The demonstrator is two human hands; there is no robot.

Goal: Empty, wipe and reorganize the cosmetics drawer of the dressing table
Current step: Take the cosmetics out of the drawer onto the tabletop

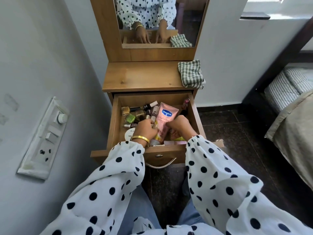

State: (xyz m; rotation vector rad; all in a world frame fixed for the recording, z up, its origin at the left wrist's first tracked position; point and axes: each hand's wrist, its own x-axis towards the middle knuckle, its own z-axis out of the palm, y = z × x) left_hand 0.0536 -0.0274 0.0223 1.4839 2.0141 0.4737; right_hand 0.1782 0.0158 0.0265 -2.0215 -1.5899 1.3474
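wooden drawer stands pulled open below the dressing table top, packed with cosmetics; the left hand and right hand reach in, fingers curled around the near end of a pink vaseline tube; nail polish bottles crowd the left side; a checked cloth lies on the top's right.

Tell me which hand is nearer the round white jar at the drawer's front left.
Left. The left hand sits just right of the round white jar, almost beside it. The right hand is farther right, across the pink Vaseline tube.
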